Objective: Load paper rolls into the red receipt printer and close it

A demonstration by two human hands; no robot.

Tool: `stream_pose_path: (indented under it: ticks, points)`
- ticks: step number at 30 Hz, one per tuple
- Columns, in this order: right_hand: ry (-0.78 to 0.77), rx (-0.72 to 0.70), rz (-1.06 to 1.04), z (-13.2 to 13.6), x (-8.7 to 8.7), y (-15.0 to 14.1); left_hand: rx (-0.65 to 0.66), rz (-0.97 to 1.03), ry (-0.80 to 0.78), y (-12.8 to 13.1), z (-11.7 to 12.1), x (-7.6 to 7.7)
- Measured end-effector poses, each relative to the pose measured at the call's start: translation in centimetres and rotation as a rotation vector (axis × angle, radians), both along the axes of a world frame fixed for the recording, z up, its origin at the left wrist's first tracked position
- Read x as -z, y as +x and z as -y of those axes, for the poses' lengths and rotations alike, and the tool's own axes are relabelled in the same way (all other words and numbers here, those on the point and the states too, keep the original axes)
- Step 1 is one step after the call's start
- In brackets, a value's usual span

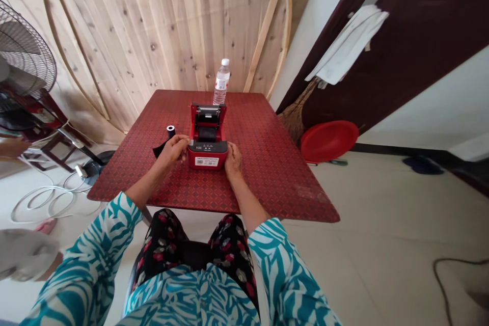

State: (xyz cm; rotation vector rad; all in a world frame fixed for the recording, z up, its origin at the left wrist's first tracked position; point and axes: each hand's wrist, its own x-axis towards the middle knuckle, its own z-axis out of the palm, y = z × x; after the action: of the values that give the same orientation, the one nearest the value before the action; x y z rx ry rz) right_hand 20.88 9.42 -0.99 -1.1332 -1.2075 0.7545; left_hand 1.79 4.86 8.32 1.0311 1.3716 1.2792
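Observation:
A small red and black label printer sits on the table with its lid raised; dark material lies inside the open bay. White stickers mark its red front. My left hand has its fingers closed at the printer's front left corner. Along the opposite side, my right hand is curled against the casing, with some of its fingers hidden. Just beyond my left hand stands a dark roll with a white core, and a loose black strip lies beside it.
The red patterned table carries a clear water bottle behind the printer. A standing fan and looped cable are at left. A red basin and a broom lean by the dark door. Part of another person shows at left.

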Motion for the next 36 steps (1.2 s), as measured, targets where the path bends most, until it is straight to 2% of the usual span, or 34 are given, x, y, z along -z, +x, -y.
stream_pose_path:
  ticks: [3,5,10,12,14,19,22,25,29,32,34,36]
  points:
    - [0.013,0.002,0.000,0.0,0.0,-0.1,-0.062,-0.159,0.160,-0.8,-1.6,-0.3]
    - [0.017,0.002,-0.003,-0.1,0.1,-0.1,-0.047,-0.312,0.231,-1.3,-3.2,-1.0]
    - [0.010,0.002,-0.009,-0.3,0.3,-0.1,0.144,-0.618,0.221,-0.9,-6.5,-3.5]
    - [0.009,-0.001,-0.012,-0.4,0.3,-0.1,0.222,-0.646,0.214,-0.4,-6.9,-4.3]
    - [0.007,0.006,-0.017,-0.5,0.3,-0.2,0.302,-0.577,0.207,-0.1,-6.6,-4.7]
    - [-0.002,0.005,-0.022,-0.4,0.2,-0.3,0.479,-0.259,0.175,0.2,-5.2,-4.8]
    - [0.006,0.001,-0.034,-0.4,0.1,-0.2,0.436,-0.226,0.065,0.6,-5.6,-4.8]
    - [0.017,-0.003,-0.031,-0.4,0.0,-0.2,0.427,-0.335,0.059,1.5,-6.9,-5.1]
    - [0.021,0.005,-0.023,-0.6,0.1,-0.2,0.558,-0.594,0.193,2.6,-8.2,-5.6]
    - [0.015,0.014,-0.014,-0.6,0.1,-0.2,0.629,-0.853,0.234,3.2,-8.9,-5.3]
    - [0.012,0.008,-0.008,-0.6,0.1,-0.2,0.632,-0.946,0.226,3.5,-9.3,-5.0]
    - [0.013,0.004,-0.006,-0.5,0.1,-0.2,0.572,-0.928,0.197,3.8,-9.7,-4.8]
